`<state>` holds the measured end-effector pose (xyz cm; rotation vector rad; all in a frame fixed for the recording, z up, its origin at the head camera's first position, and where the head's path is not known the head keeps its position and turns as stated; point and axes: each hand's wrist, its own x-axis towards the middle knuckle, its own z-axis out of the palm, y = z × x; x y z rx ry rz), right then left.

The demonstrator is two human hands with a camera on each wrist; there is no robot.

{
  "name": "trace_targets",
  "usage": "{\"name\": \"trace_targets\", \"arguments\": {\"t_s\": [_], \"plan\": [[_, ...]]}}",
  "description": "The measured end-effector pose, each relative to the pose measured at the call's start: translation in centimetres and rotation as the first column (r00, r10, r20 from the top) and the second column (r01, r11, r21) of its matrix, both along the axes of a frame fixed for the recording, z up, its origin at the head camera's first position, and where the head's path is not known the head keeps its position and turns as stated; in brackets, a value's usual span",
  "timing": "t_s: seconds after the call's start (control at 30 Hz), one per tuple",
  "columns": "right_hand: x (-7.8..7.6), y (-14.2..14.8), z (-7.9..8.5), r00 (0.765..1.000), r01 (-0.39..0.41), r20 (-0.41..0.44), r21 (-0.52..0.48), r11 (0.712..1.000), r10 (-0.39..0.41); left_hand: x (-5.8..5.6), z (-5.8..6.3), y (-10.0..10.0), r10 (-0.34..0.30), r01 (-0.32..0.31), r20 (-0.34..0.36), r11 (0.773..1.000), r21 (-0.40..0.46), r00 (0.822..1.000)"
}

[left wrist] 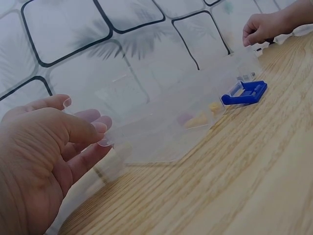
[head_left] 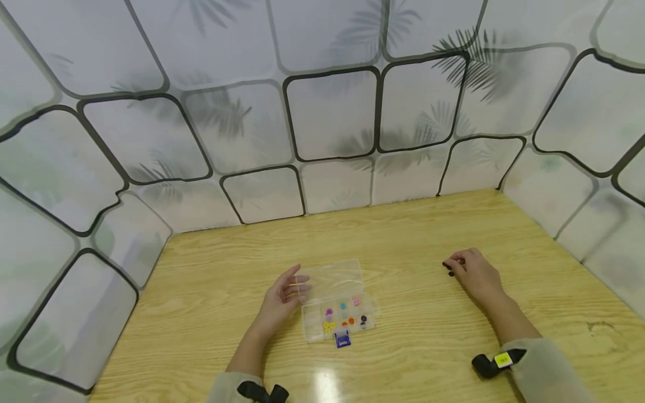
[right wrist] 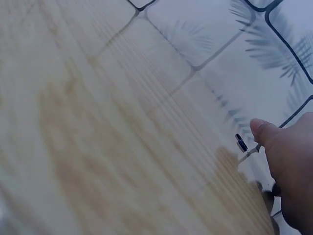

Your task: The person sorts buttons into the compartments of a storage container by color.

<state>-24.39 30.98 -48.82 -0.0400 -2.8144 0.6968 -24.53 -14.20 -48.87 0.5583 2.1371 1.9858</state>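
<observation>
A clear plastic compartment box [head_left: 313, 331] lies with its lid [head_left: 335, 277] raised at the back and a blue latch [head_left: 342, 338] at the front. Inside sit small round button-like pieces in pink, purple, teal, yellow, orange and dark colours. At its left side, my left hand [head_left: 280, 299] holds the box by the lid edge, thumb in front and fingers showing through the plastic. Out to the right, my right hand [head_left: 476, 277] pinches small dark buttons [head_left: 445, 264] at its fingertips. Another dark button [head_left: 450, 273] shows just below them. The right palm is hidden.
Box and hands are over a pale wooden table [head_left: 403, 347]. A white patterned cloth wall [head_left: 332, 112] rises behind the table and along both sides. Each sleeve carries a black wrist device [head_left: 486, 366].
</observation>
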Motion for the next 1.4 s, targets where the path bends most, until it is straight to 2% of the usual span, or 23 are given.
{"name": "trace_targets", "arguments": {"t_s": [0.13,0.2,0.33,0.43,0.63,0.77,0.87,1.0,1.13,1.33,1.4], "plan": [[0.7,-0.1,0.3,0.997,0.055,-0.048,0.009,0.998,-0.055,0.0,0.1,0.1,0.001,-0.001,0.009,1.0,0.003,1.0],[1.0,-0.2,0.4,0.995,0.052,-0.083,-0.017,0.998,-0.053,0.0,0.0,0.1,0.0,-0.001,0.007,1.0,0.007,1.0],[1.2,-1.0,0.4,0.992,-0.057,-0.118,-0.087,0.995,0.047,-0.1,-0.1,0.1,-0.001,0.001,-0.013,1.0,0.012,1.0],[1.3,-2.1,0.4,0.984,-0.138,-0.13,-0.104,0.985,0.124,-0.1,-0.1,0.1,0.004,-0.003,-0.034,1.0,0.012,0.999],[1.7,-3.8,0.3,0.978,-0.194,-0.097,-0.127,0.973,0.183,-0.1,0.1,-0.1,0.008,-0.008,-0.039,1.0,0.002,0.999],[1.9,-4.3,0.2,0.971,-0.217,-0.132,-0.124,0.968,0.201,-0.1,0.0,-0.1,-0.002,0.002,-0.027,1.0,0.002,1.0],[2.0,-4.9,0.1,0.949,-0.266,-0.202,-0.112,0.957,0.24,-0.1,-0.1,-0.1,-0.002,0.002,-0.016,1.0,0.002,1.0],[2.1,-6.2,0.1,0.909,-0.359,-0.264,-0.107,0.927,0.322,-0.2,-0.2,-0.1,-0.002,0.002,-0.027,1.0,0.002,1.0],[2.2,-7.5,0.2,0.881,-0.425,-0.277,-0.113,0.898,0.382,-0.2,-0.3,-0.1,-0.002,0.002,-0.043,1.0,-0.002,0.999],[2.3,-9.2,0.6,0.857,-0.473,-0.295,-0.122,0.872,0.423,-0.1,-0.3,-0.1,0.005,-0.005,-0.037,1.0,-0.012,0.999],[2.4,-9.8,0.6,0.837,-0.502,-0.316,-0.119,0.857,0.446,-0.1,-0.3,-0.1,0.009,-0.009,-0.036,1.0,-0.015,0.999]]}}
